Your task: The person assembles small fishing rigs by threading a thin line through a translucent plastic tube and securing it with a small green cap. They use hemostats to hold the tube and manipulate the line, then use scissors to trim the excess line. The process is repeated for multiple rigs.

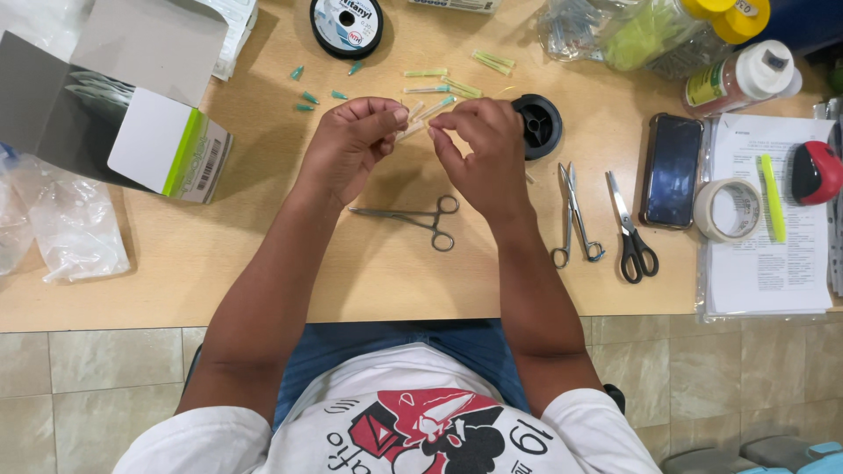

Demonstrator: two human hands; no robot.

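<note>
Both hands pinching a small pale tube above the middle of the desk.

I see my left hand [351, 140] and right hand [481, 145] each closed in a fingertip grip on one thin tube [413, 130], held between them. I judge it light, slightly stiff and easy to drop, so best held near its ends. Clamp scissors [421, 217] lie at 6 o'clock from the hands, a black spool [538, 125] at 3 o'clock, and loose green caps [309, 95] at 10 o'clock. My fingers hide most of the tube; any thread there is too fine to make out.
</note>
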